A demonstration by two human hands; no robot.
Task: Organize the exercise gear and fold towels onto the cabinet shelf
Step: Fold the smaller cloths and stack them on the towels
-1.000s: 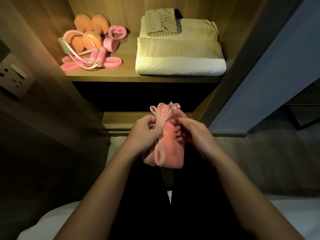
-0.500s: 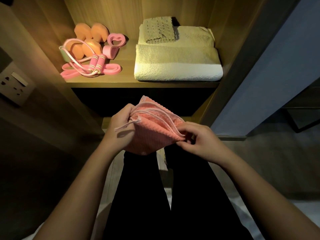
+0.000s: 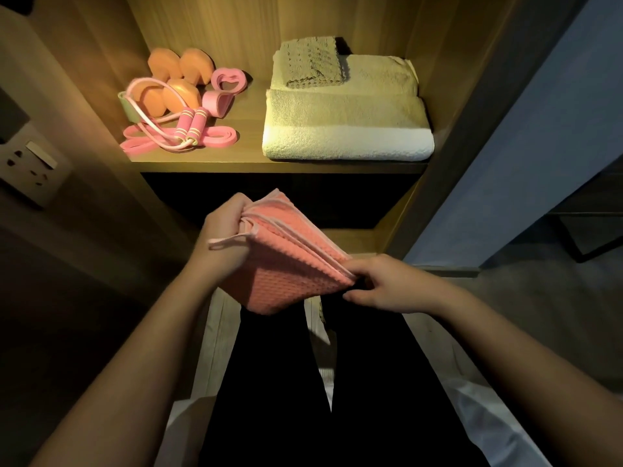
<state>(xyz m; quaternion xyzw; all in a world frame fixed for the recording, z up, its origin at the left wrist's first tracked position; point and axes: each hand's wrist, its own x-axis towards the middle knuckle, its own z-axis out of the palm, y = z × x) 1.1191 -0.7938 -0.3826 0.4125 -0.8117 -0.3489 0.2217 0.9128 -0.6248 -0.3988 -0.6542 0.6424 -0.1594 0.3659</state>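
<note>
- Here, nearest: my legs (image 3: 279,382) in black trousers, running down the middle of the view.
- Right hand (image 3: 381,284): thumb and fingers pinching the near right corner of the pink towel (image 3: 286,267), above my lap.
- Left hand (image 3: 220,237): curled round the towel's far left corner, gripping the stacked layers.
- Pink towel: folded into several layers, waffle-textured with pale edging. It is held in the air between my two hands, in front of the cabinet and not on any shelf, with its left end higher. A small hanging loop (image 3: 222,243) sticks out across my left hand.
- Wall socket (image 3: 32,170): on the panel left of the cabinet.
- Cabinet shelf (image 3: 249,161): wooden and lit, beyond the held towel.
- Shelf, right half: one large cream towel (image 3: 347,129), folded, with a small beige cloth (image 3: 312,67) folded on its back left part.
- Shelf, left half: a pink skipping rope (image 3: 190,124), its two handles side by side, lying over a pink resistance band (image 3: 219,140). Behind them are orange dumbbells (image 3: 183,96) and a pink looped puller (image 3: 226,87), all crowded close together.
</note>
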